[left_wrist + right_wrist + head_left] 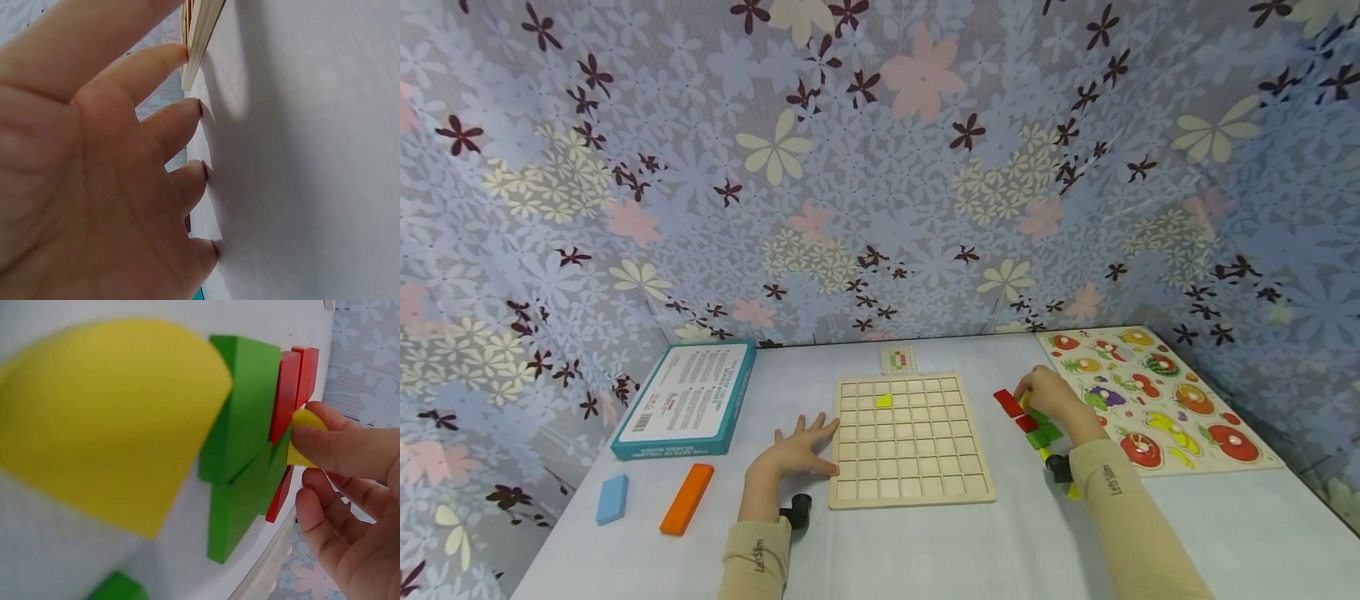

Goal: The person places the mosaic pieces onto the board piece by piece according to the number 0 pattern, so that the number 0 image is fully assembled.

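A pale wooden grid board [913,443] lies in the middle of the table, one yellow piece [884,401] in an upper-left cell. My left hand [797,450] spreads its fingers along the board's left side, thumb and index fingertip at its edge; the left wrist view shows the other fingertips on the tabletop. At the right, my right hand [1054,395] pinches a small yellow rounded block [306,425] between thumb and index finger. Beside it lie red blocks [285,394] and green blocks [253,394]. A larger-looking yellow rounded block [119,419] fills the near side of the right wrist view.
A small pattern card [898,360] lies behind the board. Far right is a fruit puzzle board [1157,446], partly behind the right arm. At the left are a teal-edged box [688,396], an orange block [687,500] and a light blue block [613,499]. Flowered fabric hangs behind the table.
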Motion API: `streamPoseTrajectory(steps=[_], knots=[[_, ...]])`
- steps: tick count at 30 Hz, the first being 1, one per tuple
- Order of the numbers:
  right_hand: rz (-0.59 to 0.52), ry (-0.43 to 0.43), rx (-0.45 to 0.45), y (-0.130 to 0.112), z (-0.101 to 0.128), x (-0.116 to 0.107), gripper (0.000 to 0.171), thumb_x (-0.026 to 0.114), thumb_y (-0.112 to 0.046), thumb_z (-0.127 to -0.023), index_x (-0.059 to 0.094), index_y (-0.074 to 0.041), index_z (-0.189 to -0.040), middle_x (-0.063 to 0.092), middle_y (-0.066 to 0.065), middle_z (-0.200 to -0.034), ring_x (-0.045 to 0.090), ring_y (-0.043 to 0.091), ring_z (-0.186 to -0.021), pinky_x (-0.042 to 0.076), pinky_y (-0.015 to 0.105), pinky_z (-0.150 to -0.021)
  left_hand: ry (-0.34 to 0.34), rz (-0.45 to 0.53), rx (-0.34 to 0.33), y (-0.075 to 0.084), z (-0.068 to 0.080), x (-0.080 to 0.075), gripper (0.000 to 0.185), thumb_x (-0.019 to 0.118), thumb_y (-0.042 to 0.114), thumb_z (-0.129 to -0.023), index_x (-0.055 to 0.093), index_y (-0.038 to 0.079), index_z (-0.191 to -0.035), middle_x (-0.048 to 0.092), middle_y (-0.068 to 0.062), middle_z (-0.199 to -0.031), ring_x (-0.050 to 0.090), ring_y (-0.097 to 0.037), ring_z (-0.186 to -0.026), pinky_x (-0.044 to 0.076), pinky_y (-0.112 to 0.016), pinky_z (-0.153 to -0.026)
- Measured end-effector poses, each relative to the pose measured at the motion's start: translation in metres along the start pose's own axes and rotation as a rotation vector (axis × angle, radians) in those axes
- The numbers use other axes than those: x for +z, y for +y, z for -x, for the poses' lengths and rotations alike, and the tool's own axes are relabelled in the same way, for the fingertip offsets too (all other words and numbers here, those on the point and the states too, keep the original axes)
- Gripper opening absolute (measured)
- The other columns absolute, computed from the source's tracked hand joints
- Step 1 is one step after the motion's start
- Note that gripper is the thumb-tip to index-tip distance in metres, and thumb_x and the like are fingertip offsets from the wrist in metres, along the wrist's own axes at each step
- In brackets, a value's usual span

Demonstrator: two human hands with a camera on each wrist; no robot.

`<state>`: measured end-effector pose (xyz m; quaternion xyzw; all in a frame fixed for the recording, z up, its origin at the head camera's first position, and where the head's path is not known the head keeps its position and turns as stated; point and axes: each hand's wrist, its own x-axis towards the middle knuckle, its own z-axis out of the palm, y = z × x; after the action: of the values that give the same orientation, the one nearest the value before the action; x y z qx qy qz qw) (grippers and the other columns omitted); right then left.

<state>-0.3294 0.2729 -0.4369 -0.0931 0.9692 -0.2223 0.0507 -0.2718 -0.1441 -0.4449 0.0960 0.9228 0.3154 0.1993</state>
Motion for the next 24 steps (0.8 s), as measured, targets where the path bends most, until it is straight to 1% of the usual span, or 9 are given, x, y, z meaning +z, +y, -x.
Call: streamPoseTrajectory(steps=[2,4,9,12,17,24], knots=[[-0.013,-0.02,0.01,0.0,0.0,-0.001,0.013,0.062,0.008,-0.076,0.07,0.0,-0.083,0.053,0.013,-0.087,0.051,0.027,-0.08,0.049,0.041,-0.075,0.001,0.003,0.002,0.0,0.0,0.0,0.085,0.078,0.024,-0.069,0.036,0.011,-0.142,0.018,-0.017,-0.152,-0.003,-0.041,-0.139,-0.014,-0.065,-0.103],[-0.021,-0.035,0.022,0.0,0.001,-0.003,0.012,0.062,0.007,-0.077,0.069,-0.001,-0.082,0.055,0.012,-0.085,0.051,0.025,-0.078,0.05,0.04,-0.074,0.002,0.008,0.005,0.0,0.0,0.001,0.085,0.078,0.023,-0.069,0.036,0.011,-0.142,0.018,-0.017,-0.152,-0.003,-0.041,-0.139,-0.014,-0.065,-0.103],[-0.001,-0.046,0.027,-0.002,0.0,-0.007,0.006,0.063,0.004,-0.078,0.066,-0.001,-0.081,0.06,0.01,-0.081,0.051,0.023,-0.075,0.049,0.039,-0.071,0.007,0.012,0.007,0.0,0.0,0.001,0.085,0.078,0.022,-0.069,0.037,0.01,-0.142,0.019,-0.018,-0.152,-0.003,-0.041,-0.139,-0.014,-0.065,-0.103],[0.016,-0.028,0.011,-0.004,0.0,-0.008,0.004,0.063,0.002,-0.08,0.063,-0.001,-0.082,0.059,0.01,-0.081,0.051,0.023,-0.074,0.048,0.039,-0.069,0.01,0.01,0.009,0.0,0.0,0.001,0.085,0.078,0.022,-0.069,0.037,0.01,-0.142,0.019,-0.018,-0.152,-0.003,-0.041,-0.139,-0.014,-0.065,-0.103],[0.029,0.018,-0.02,-0.007,-0.001,-0.007,0.005,0.063,0.0,-0.082,0.059,-0.004,-0.082,0.057,0.009,-0.08,0.049,0.023,-0.073,0.045,0.039,-0.067,0.01,0.013,0.014,0.0,0.0,0.001,0.085,0.078,0.022,-0.069,0.037,0.01,-0.142,0.019,-0.018,-0.152,-0.003,-0.041,-0.139,-0.014,-0.065,-0.103],[0.032,0.063,-0.041,-0.014,-0.004,-0.005,0.01,0.064,-0.001,-0.081,0.055,-0.005,-0.083,0.057,0.007,-0.079,0.05,0.022,-0.073,0.044,0.037,-0.066,0.009,0.009,0.011,-0.001,0.0,0.001,0.085,0.078,0.024,-0.069,0.036,0.011,-0.142,0.018,-0.017,-0.152,-0.003,-0.04,-0.139,-0.013,-0.065,-0.104]])
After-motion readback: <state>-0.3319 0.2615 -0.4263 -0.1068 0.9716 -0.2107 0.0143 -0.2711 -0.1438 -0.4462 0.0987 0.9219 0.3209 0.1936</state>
